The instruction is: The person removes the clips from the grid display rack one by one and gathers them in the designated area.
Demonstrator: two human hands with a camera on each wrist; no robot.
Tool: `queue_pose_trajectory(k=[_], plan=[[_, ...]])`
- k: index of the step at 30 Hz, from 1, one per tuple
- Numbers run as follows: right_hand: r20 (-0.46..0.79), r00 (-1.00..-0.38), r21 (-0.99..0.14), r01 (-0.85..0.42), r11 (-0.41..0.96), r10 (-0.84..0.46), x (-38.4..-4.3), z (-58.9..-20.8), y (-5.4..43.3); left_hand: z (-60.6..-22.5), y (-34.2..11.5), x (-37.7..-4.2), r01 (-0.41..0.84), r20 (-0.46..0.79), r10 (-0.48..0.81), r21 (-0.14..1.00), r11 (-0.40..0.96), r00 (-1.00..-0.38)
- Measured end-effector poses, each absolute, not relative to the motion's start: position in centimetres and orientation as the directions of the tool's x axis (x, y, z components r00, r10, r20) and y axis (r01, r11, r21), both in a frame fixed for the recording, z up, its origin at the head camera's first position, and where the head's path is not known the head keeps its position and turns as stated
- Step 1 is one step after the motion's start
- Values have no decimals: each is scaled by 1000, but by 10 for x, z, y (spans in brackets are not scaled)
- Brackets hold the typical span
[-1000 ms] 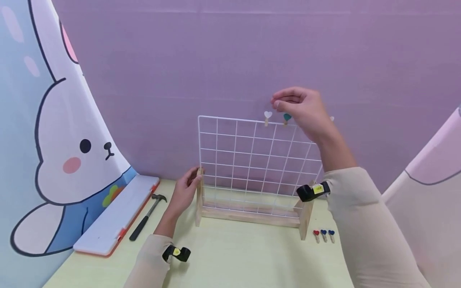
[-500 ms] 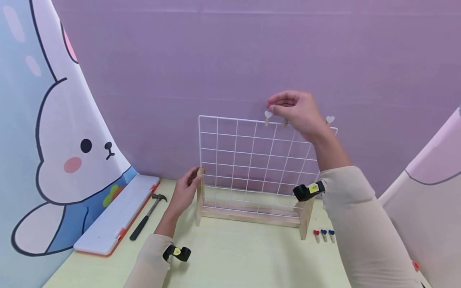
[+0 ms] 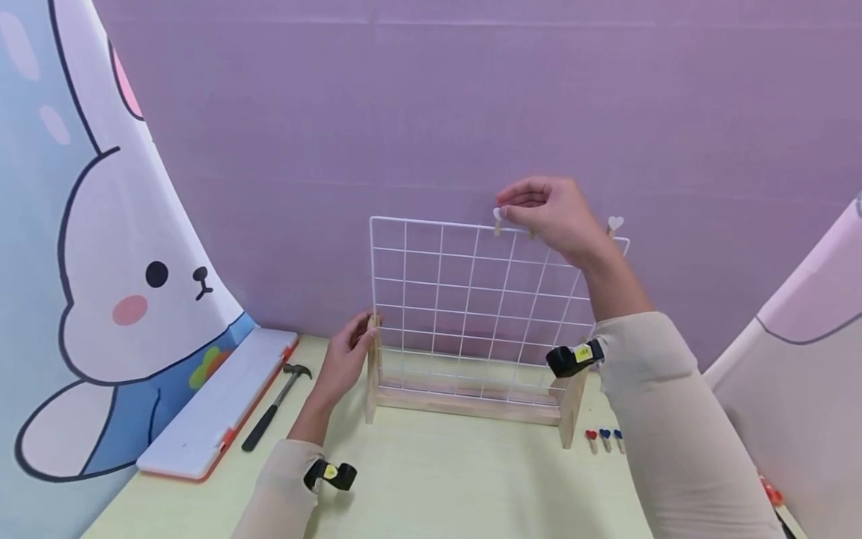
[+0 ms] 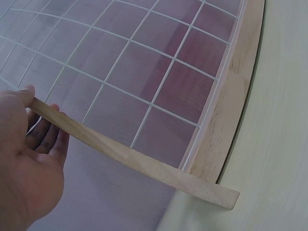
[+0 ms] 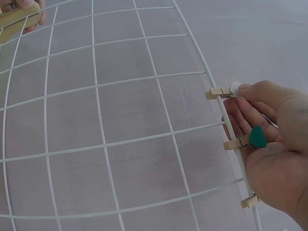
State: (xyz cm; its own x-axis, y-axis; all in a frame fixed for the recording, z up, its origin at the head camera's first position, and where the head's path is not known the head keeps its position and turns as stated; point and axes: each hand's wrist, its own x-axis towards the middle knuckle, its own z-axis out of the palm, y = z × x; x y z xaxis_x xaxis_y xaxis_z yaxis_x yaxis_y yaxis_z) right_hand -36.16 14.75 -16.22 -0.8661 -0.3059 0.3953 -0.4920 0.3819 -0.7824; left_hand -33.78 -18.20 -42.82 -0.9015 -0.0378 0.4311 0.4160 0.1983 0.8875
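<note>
A white wire grid (image 3: 431, 222) stands upright in a wooden base. Its left wooden post (image 4: 130, 156) is gripped near the top by my left hand (image 3: 343, 359), thumb on one side and fingers on the other. At the grid's top wire, my right hand (image 3: 555, 221) pinches a clothespin with a white heart (image 5: 234, 89). Beside it, a clothespin with a green heart (image 5: 257, 137) is clipped on the same wire, under the palm. A further clothespin (image 5: 250, 201) sits lower in the right wrist view, its head hidden. Another white-heart clothespin (image 3: 616, 223) is at the grid's right end.
One red-heart clothespin (image 3: 591, 436) and two blue-heart clothespins (image 3: 605, 434) lie on the table to the right of the base. A hammer (image 3: 259, 428) and a long white case (image 3: 215, 412) with red edging lie at the left. A purple cloth (image 3: 431, 112) hangs behind.
My right hand has moved left and slightly down, from above the green-heart clothespin to the white-heart one, which it now pinches. The left hand has stayed on the post.
</note>
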Motion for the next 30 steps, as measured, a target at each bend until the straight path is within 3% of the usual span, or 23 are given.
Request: queue_pose_trajectory(k=[10,30], plan=[[361,-881,-748,-469,469,-305,-361,-162,150,-428,-179,-337,412,426,-34,889,201,-904],[399,-888,-779,-460,426,-229,-359,-165,147,-428,-180,-337,406,420,-36,893,195,-907]])
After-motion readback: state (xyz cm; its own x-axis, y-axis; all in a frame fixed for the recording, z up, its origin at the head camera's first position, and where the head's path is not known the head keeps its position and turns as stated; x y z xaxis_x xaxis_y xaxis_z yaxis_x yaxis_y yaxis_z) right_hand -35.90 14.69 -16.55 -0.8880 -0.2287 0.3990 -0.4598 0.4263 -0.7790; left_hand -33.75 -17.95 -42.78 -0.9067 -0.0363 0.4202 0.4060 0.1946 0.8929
